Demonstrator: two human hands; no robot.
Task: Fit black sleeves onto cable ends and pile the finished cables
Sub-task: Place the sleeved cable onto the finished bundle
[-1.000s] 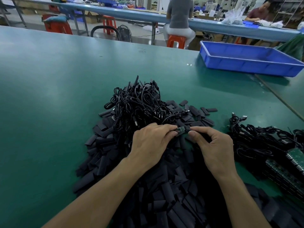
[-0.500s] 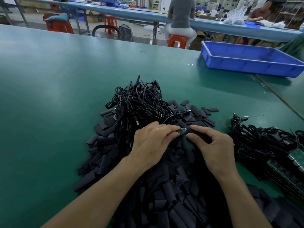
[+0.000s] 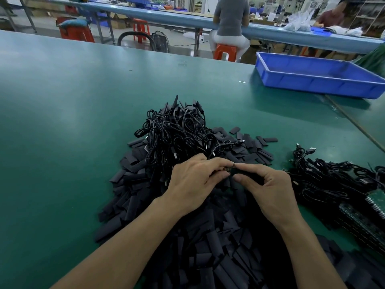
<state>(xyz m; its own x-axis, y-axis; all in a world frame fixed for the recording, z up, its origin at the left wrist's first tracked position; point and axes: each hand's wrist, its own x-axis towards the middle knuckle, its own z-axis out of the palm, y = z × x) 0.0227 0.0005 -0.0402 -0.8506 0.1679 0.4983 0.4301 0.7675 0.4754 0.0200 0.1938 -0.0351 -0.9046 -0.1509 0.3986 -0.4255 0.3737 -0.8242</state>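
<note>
While the desk is carrying everything: its green top (image 3: 62, 122) is stretching wide toward the left and far edges, giving the arms open room on those sides.
Heap: the loose sleeves (image 3: 208, 247) are lying along the near edge under both forearms, probably so that a fresh one is always sitting within reach.
Tray: the blue tray (image 3: 320, 89) is sitting by the far right corner, well apart from the work and not crowding it.
Centre: the cable pile (image 3: 177, 130) is resting on the heap's far side, just beyond the hands. Sleeved tips are sticking up from it, so it is likely serving as the finished pile.
Right edge: the cable stock (image 3: 325, 178), some with bare green boards, is lying near the right hand and narrowing the room there.
Left: the left hand (image 3: 191, 184) is pinching the cable end (image 3: 228, 169) with its fingers, steadying it above the heap.
Right: the right hand (image 3: 268, 190) is clamping thumb and forefinger on a sleeve (image 3: 248, 174), seemingly working it on; how far is not showing.
</note>
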